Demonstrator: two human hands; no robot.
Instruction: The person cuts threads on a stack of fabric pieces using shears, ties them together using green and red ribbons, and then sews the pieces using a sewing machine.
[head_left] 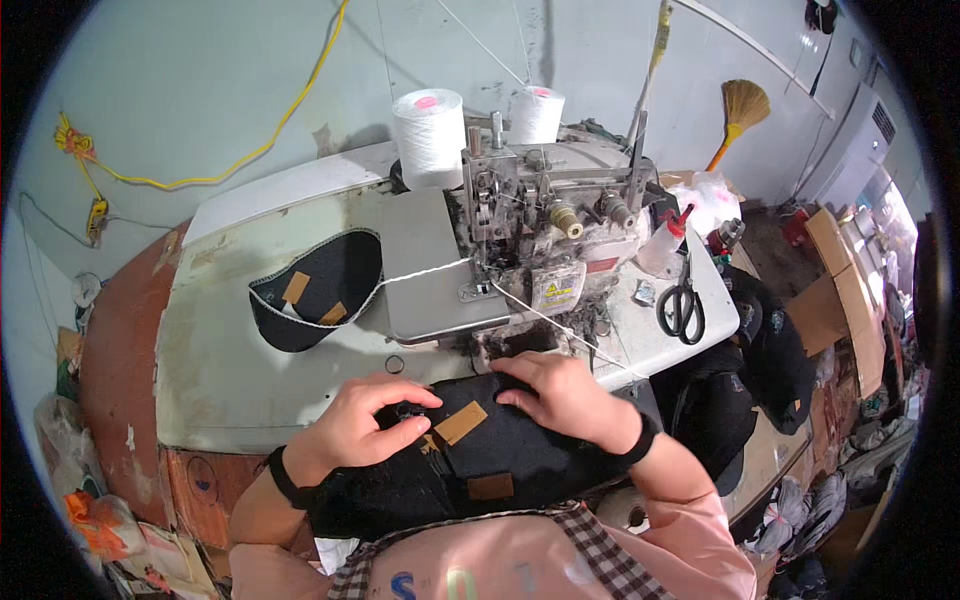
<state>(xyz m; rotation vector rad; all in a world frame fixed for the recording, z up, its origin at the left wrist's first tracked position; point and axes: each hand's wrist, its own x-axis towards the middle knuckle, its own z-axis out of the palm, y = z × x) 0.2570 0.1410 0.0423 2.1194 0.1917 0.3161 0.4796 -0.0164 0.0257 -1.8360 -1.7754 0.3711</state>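
A black cloth piece lies across my lap at the sewing table's front edge, with tan rectangular tabs on it. My left hand is over its left part, thumb and forefinger apart, with dark fuzzy material showing between them. The other left fingers are hidden. At the cloth's far edge, my right hand grips it between thumb and fingers. Just beyond stands an overlock sewing machine. A curved black piece with a pale stitched edge rests left of the machine, joined to it by a white thread chain.
Two white thread cones stand behind the machine. Black scissors and a red-tipped bottle sit at the right. Black caps are heaped beside the table. A small dark ring lies near my left hand.
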